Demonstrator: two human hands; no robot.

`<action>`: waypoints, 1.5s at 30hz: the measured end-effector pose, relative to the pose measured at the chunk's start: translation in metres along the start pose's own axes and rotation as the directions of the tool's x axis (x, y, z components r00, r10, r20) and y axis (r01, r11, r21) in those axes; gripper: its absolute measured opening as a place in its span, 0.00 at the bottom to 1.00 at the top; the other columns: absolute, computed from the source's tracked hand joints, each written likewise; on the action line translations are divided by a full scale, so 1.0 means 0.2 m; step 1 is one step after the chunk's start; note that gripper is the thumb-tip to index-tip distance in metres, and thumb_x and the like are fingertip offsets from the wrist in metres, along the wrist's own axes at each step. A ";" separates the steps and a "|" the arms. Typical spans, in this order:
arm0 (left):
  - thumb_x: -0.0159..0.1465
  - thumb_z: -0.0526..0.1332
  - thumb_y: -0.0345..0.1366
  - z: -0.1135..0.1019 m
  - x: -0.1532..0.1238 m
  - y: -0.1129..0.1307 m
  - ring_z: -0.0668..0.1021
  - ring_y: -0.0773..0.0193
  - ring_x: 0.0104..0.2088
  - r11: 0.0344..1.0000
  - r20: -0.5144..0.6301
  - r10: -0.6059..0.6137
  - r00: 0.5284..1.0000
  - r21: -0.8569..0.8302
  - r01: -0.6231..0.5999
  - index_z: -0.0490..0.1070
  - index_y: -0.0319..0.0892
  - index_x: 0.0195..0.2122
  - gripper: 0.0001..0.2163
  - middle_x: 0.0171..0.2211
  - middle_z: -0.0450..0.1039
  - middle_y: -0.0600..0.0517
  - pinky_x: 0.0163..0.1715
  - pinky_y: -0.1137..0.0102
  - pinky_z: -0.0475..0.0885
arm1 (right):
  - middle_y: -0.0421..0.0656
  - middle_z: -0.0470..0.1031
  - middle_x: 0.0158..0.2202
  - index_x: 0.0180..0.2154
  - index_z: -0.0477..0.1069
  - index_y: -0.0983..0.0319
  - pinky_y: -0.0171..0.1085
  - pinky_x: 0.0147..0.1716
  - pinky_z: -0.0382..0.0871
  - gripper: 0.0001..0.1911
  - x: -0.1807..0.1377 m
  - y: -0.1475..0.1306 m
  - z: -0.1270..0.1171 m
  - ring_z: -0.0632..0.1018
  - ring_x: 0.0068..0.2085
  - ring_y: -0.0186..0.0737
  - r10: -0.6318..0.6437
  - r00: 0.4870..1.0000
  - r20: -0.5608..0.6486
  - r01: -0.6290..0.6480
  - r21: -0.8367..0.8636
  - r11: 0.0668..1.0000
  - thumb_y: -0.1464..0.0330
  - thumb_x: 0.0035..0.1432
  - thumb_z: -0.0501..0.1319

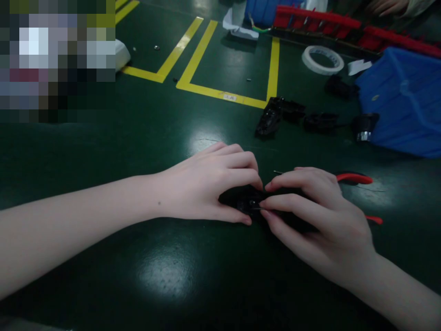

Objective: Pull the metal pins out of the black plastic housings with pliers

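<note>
On the green tabletop, my left hand (pixel 220 179) curls its thumb and fingers around a small black plastic part (pixel 245 202), steadying it. My right hand (pixel 320 211) pinches a thin metal pin (pixel 255 208) between thumb and index finger, its tip over the black part. Part of the black piece is hidden by my fingers, and its exact kind cannot be made out. Red-handled pliers (pixel 354 178) lie partly under my right hand, with both handle ends showing on its far side.
Several black plastic pieces (pixel 270 117) lie beyond my hands, near a blue bin (pixel 403 101) at the right. Behind them are a roll of white tape (pixel 323 60) and red racks (pixel 317 19). Yellow tape lines (pixel 223 95) mark the table. Another person's hand (pixel 387 6) shows at the top right.
</note>
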State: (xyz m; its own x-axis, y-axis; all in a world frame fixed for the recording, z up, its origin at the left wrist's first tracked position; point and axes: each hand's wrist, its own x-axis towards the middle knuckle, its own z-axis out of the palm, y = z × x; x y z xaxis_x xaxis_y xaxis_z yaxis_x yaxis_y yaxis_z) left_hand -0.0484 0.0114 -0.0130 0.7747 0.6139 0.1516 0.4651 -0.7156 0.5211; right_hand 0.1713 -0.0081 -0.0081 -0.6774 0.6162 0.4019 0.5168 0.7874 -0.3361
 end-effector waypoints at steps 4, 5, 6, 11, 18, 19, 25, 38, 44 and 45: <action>0.60 0.63 0.48 0.00 0.00 0.00 0.70 0.58 0.46 1.000 0.011 0.008 1.000 0.003 -0.008 0.69 0.43 0.46 0.18 0.45 0.70 0.49 0.43 0.66 0.62 | 0.44 0.74 0.37 0.33 0.70 0.60 0.43 0.39 0.69 0.03 0.01 0.00 0.00 0.74 0.40 0.39 -0.013 0.999 0.030 0.013 0.005 1.000 0.73 0.56 0.60; 0.60 0.62 0.48 0.00 0.00 0.00 0.70 0.58 0.46 1.000 0.014 0.010 1.000 0.002 -0.010 0.69 0.43 0.46 0.18 0.45 0.70 0.49 0.43 0.66 0.62 | 0.44 0.74 0.37 0.32 0.69 0.60 0.42 0.38 0.69 0.03 0.01 0.00 0.00 0.75 0.40 0.39 -0.014 0.999 0.028 0.014 0.004 1.000 0.74 0.55 0.60; 0.60 0.62 0.48 0.00 0.00 0.00 0.70 0.58 0.46 1.000 0.016 0.011 1.000 0.000 -0.011 0.69 0.43 0.46 0.18 0.45 0.70 0.49 0.43 0.66 0.62 | 0.44 0.74 0.37 0.32 0.69 0.60 0.41 0.37 0.69 0.03 0.01 0.00 0.00 0.75 0.40 0.39 -0.016 1.000 0.026 0.016 0.003 1.000 0.74 0.55 0.60; 0.61 0.62 0.48 0.00 0.00 0.00 0.70 0.59 0.46 1.000 0.016 0.019 1.000 0.009 -0.020 0.69 0.43 0.47 0.18 0.46 0.69 0.49 0.43 0.67 0.62 | 0.43 0.74 0.37 0.32 0.69 0.60 0.40 0.34 0.70 0.03 0.02 0.00 -0.01 0.75 0.39 0.39 -0.016 0.999 0.041 0.017 -0.014 1.000 0.73 0.56 0.59; 0.61 0.62 0.48 0.00 0.00 -0.01 0.70 0.57 0.46 0.999 0.016 0.030 0.999 0.023 -0.030 0.69 0.42 0.46 0.17 0.45 0.69 0.48 0.43 0.65 0.62 | 0.43 0.74 0.35 0.32 0.69 0.60 0.41 0.35 0.69 0.03 0.03 -0.03 0.00 0.75 0.38 0.40 -0.008 1.000 0.008 0.008 -0.055 0.998 0.73 0.55 0.60; 0.61 0.62 0.48 0.00 0.00 -0.01 0.70 0.57 0.46 0.999 0.014 0.033 0.999 0.024 -0.033 0.69 0.42 0.46 0.17 0.45 0.69 0.48 0.44 0.65 0.63 | 0.43 0.74 0.34 0.32 0.69 0.60 0.42 0.35 0.68 0.03 0.03 -0.04 0.01 0.75 0.38 0.40 -0.009 1.000 0.007 0.009 -0.058 0.998 0.73 0.55 0.60; 0.61 0.61 0.48 0.01 0.00 -0.01 0.69 0.58 0.45 0.998 0.001 0.046 0.999 0.030 -0.046 0.70 0.42 0.44 0.17 0.43 0.69 0.49 0.43 0.65 0.63 | 0.42 0.74 0.34 0.32 0.68 0.61 0.41 0.37 0.67 0.03 0.03 -0.05 0.02 0.74 0.38 0.39 -0.001 1.000 0.005 0.002 -0.044 0.999 0.74 0.55 0.60; 0.60 0.63 0.48 0.01 0.01 -0.01 0.70 0.59 0.44 0.999 -0.003 0.038 0.999 0.015 -0.037 0.69 0.41 0.43 0.17 0.43 0.68 0.50 0.43 0.66 0.62 | 0.41 0.75 0.32 0.30 0.67 0.60 0.44 0.40 0.64 0.05 0.02 -0.10 0.04 0.74 0.36 0.40 0.008 0.998 -0.058 -0.015 -0.115 0.993 0.75 0.54 0.61; 0.59 0.64 0.47 0.01 0.01 0.00 0.70 0.59 0.45 0.999 -0.005 0.015 1.000 0.032 -0.015 0.69 0.43 0.43 0.16 0.43 0.69 0.51 0.43 0.67 0.62 | 0.40 0.74 0.30 0.28 0.68 0.61 0.43 0.41 0.63 0.04 0.01 -0.09 0.05 0.73 0.36 0.37 0.050 0.997 -0.064 -0.056 -0.091 0.994 0.74 0.54 0.61; 0.59 0.64 0.47 0.01 0.01 0.00 0.70 0.59 0.45 0.999 -0.002 0.008 1.000 0.033 -0.008 0.69 0.43 0.44 0.17 0.43 0.69 0.51 0.43 0.67 0.62 | 0.40 0.74 0.30 0.27 0.68 0.62 0.42 0.41 0.63 0.04 0.01 -0.09 0.06 0.73 0.37 0.36 0.066 0.996 -0.062 -0.071 -0.068 0.995 0.73 0.54 0.61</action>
State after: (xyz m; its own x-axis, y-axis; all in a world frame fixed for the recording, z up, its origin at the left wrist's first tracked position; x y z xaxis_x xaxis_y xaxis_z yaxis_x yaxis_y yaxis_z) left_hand -0.0463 0.0117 -0.0138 0.7775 0.6090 0.1570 0.4730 -0.7307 0.4923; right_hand 0.1549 -0.0209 -0.0107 -0.6076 0.6672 0.4309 0.5980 0.7413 -0.3046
